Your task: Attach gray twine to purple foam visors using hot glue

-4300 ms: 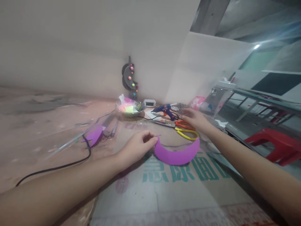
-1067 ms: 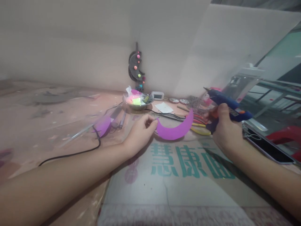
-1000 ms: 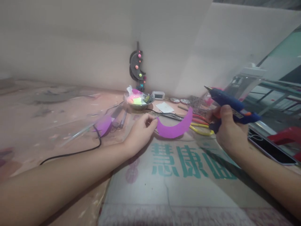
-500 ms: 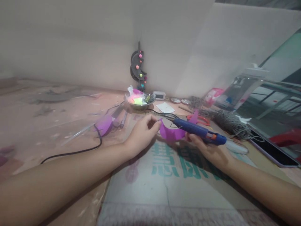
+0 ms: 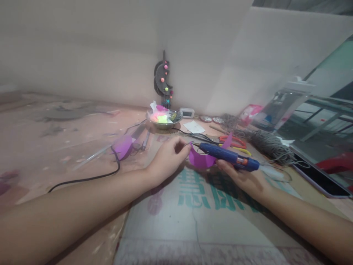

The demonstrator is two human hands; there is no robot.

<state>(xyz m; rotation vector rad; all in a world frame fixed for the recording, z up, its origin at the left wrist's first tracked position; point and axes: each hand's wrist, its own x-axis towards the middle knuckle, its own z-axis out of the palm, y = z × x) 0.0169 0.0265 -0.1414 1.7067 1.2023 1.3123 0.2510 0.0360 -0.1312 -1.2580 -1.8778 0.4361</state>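
Between thumb and fingers, my left hand [image 5: 171,156] pinches the left tip of a purple crescent cutout [image 5: 202,161]. My right hand [image 5: 242,176] grips a blue hot glue gun [image 5: 228,154] from below. The gun's metal nozzle points left and lies at the crescent's left tip, close to my left fingertips; I cannot tell whether it touches. The crescent's far right tip rises behind the gun. Both hands are above a cardboard sheet [image 5: 171,224] with green printed characters. Most of my right fingers are hidden under the gun.
Behind stands a metal bowl [image 5: 164,125] of colourful bits, and a dark moon ornament [image 5: 162,79] leans on the wall. Red-handled scissors [image 5: 234,141], grey yarn [image 5: 267,143] and a phone [image 5: 321,172] lie right. Another purple piece [image 5: 123,147] and a black cable [image 5: 85,180] lie left.
The glue gun has shifted slightly left and down, bringing its nozzle to the crescent's left tip. Yellow handles now show behind it. My left hand keeps its pinch.
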